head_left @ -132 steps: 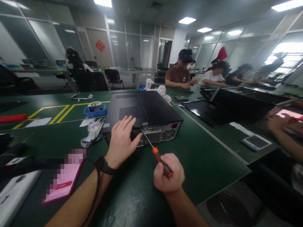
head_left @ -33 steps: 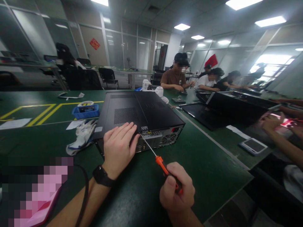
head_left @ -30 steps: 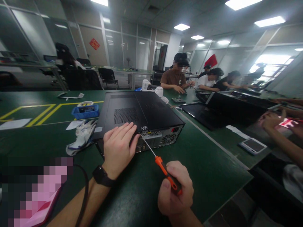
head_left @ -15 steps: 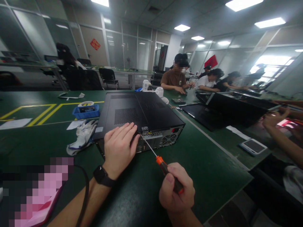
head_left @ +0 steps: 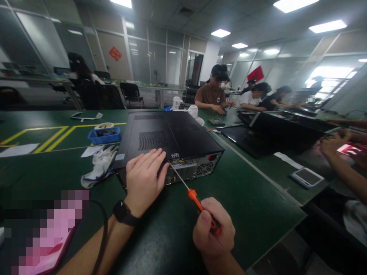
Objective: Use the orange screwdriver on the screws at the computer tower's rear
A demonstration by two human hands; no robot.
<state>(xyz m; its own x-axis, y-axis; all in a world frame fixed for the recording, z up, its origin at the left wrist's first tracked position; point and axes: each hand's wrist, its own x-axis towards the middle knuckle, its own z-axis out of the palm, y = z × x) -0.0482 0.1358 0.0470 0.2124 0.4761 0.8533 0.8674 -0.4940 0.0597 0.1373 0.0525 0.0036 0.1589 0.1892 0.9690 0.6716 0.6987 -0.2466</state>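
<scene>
A black desktop computer case [head_left: 177, 133] lies flat on the green table [head_left: 243, 198], its rear panel with a fan grille facing me. My left hand [head_left: 145, 179] rests flat on the near top edge of the case, fingers stretched out. My right hand [head_left: 213, 231] is closed around the orange-and-black handle of a screwdriver [head_left: 190, 193]. The thin shaft runs up and left, and its tip touches the rear panel just right of my left fingertips. A dark watch sits on my left wrist.
White work gloves [head_left: 99, 164] lie left of the case, with a blue parts tray [head_left: 105, 134] behind them. A second dark computer [head_left: 275, 131] and a small tablet [head_left: 306, 177] sit to the right, where another person's hands [head_left: 332, 143] work. Several people sit further back.
Little has moved in the last second: my right hand shifts slightly on the screwdriver handle while the tip stays on the rear panel. Since the oldest frame my view has come closer to the case.
</scene>
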